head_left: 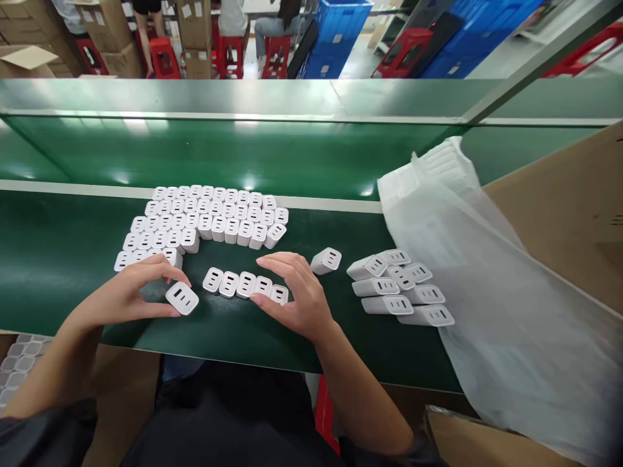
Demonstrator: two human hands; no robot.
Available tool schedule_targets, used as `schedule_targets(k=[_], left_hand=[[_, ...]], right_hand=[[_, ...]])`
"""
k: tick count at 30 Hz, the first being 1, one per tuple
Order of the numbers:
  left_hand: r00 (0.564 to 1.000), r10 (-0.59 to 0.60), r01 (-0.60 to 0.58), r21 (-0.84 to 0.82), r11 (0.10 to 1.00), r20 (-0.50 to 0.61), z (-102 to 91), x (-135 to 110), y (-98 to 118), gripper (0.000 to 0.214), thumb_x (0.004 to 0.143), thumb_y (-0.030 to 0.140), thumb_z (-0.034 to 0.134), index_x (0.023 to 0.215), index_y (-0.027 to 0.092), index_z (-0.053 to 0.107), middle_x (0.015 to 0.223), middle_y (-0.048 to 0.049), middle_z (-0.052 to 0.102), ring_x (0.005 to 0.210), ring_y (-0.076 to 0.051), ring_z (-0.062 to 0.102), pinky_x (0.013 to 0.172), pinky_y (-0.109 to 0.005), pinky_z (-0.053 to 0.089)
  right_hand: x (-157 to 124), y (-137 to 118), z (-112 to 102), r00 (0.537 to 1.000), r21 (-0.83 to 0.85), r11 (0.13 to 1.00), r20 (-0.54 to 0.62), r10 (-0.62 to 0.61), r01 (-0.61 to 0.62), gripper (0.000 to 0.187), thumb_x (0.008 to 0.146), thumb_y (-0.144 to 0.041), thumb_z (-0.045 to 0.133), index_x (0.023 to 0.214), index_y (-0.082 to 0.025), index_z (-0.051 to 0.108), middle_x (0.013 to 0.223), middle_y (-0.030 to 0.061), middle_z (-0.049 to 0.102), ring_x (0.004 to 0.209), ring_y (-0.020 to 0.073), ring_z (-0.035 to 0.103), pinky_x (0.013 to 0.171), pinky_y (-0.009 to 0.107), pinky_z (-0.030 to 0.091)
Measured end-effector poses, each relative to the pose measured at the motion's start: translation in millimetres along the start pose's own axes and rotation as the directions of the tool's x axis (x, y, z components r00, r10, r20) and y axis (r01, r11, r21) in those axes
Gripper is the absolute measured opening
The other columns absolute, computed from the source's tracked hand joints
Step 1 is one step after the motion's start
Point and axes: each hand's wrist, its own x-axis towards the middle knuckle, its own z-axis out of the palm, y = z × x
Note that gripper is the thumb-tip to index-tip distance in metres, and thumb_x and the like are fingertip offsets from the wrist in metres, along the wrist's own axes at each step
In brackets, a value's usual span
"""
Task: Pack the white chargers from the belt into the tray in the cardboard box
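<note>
Between the thumb and fingers of my left hand (pixel 134 292) is a white USB charger (pixel 182 298), its slotted port face turned up. My right hand (pixel 299 295) is curved over the right end of a short row of white chargers (pixel 228 283), thumb and fingers apart. The thumb overlaps the row's right part, and I cannot tell whether it touches. Beyond my left hand stands a large block of chargers (pixel 219 214) in several rows, ports up. One single charger (pixel 326 260) leans just past my right fingertips.
A loose group of tilted chargers (pixel 389 285) lies at the right, beside a translucent white plastic bag (pixel 511 311) draped over a cardboard box (pixel 559 194). A pale strip (pixel 335 205) crosses the green table (pixel 63 227). A tray of pale pieces (pixel 22 363) sits low at the left.
</note>
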Motion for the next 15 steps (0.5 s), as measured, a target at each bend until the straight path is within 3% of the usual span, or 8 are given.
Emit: schedule_targets(k=[3,8,12,15], left_hand=[[0.989,-0.144,0.145,-0.023,0.989,0.043,9.0,-18.6,-21.1,0.034,0.088,0.043,0.07,0.113,0.021,0.064,0.105,-0.0062,0.068,0.083,-0.016,0.06,0.073,-0.026,0.051],[0.971,-0.234,0.237,-0.075,0.969,0.049,28.9,-28.6,-38.9,0.04,0.091,0.048,0.062,0.122,0.022,0.061,0.117,-0.0068,0.066,0.082,-0.015,0.061,0.073,-0.027,0.053],[0.954,-0.276,0.28,0.02,0.96,-0.121,50.6,-34.2,-31.7,0.07,0.084,0.052,0.07,0.143,0.029,0.043,0.138,-0.0091,0.055,0.103,-0.022,0.062,0.085,-0.034,0.055],[0.918,-0.265,0.308,0.111,0.945,-0.296,70.0,-33.9,-25.6,0.075,0.083,0.053,0.071,0.146,0.028,0.037,0.135,-0.0093,0.056,0.111,-0.025,0.062,0.09,-0.037,0.055]], right_hand=[[-1.3,0.6,0.2,0.997,-0.02,1.0,0.083,0.001,0.001,0.037,0.092,-0.034,0.068,0.125,-0.021,0.058,0.109,0.0098,0.071,0.1,0.0248,0.068,0.09,0.042,0.054],[-5.5,1.1,10.2,0.956,-0.017,1.0,0.292,0.021,-0.017,0.038,0.095,-0.039,0.063,0.127,-0.018,0.059,0.116,0.0099,0.07,0.108,0.0244,0.066,0.096,0.042,0.051],[-5.2,1.6,11.5,0.908,-0.022,0.999,0.417,0.044,-0.038,0.042,0.095,-0.041,0.064,0.13,-0.018,0.058,0.124,0.01,0.068,0.114,0.0251,0.063,0.1,0.044,0.05],[-4.7,2.2,9.6,0.866,-0.04,0.998,0.496,0.069,-0.057,0.048,0.093,-0.043,0.066,0.134,-0.019,0.056,0.13,0.0108,0.064,0.118,0.0263,0.061,0.1,0.045,0.051]])
